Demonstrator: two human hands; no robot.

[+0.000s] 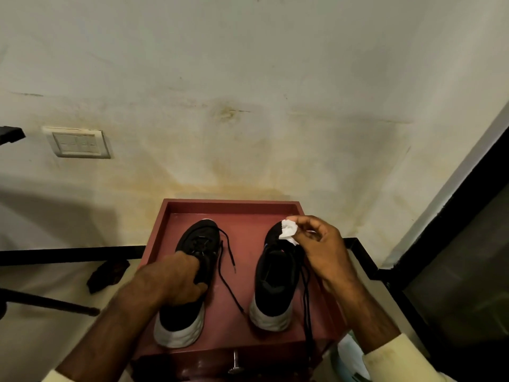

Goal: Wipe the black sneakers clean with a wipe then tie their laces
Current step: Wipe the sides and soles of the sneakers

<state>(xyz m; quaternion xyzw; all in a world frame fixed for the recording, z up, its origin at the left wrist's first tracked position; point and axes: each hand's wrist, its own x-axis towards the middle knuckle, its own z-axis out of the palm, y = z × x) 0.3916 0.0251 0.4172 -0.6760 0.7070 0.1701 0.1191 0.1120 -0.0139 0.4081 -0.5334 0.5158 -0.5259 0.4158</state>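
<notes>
While the person leans over the red tray (165, 216), two black sneakers with white heels stand in it side by side, toes pointing to the far wall (248, 78). Over the left sneaker (190, 271) lies the left hand (176, 277), fingers curled down and closed around the collar and tongue region, so that the shoe is gripped from above near its middle. Its laces (228, 268) trail loose across the tray floor between the two shoes. At the right sneaker (275, 279) the right hand (322, 246) hovers just beside and above the toe, thumb and fingertips pinched together on a crumpled white wipe (287, 230), the remaining fingers partly curled. That wipe sits at the toe of the shoe; whether it touches the upper I cannot tell. Dark laces hang from the right sneaker down over the near edge of the tray, beneath the right wrist. Pale sleeves (391, 354) cover both forearms near the camera.
</notes>
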